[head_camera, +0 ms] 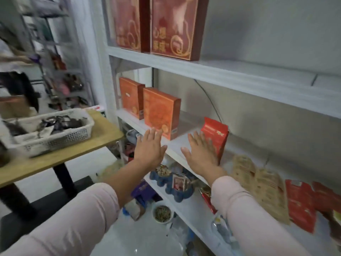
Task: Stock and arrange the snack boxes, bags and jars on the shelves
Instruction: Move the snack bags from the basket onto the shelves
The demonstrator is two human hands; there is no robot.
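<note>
White shelving (230,74) lines a pale wall. The left hand (149,147) reaches forward flat, fingers (153,134) straight and empty, just before the upright orange box (160,113) on the middle shelf (177,144). The right hand (201,154), equally flat and empty, is just beside the upright red bag (216,137).

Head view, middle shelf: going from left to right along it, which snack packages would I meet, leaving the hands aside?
Left orange box → second orange box → upright red bag → tan bags → further red bags.
</note>
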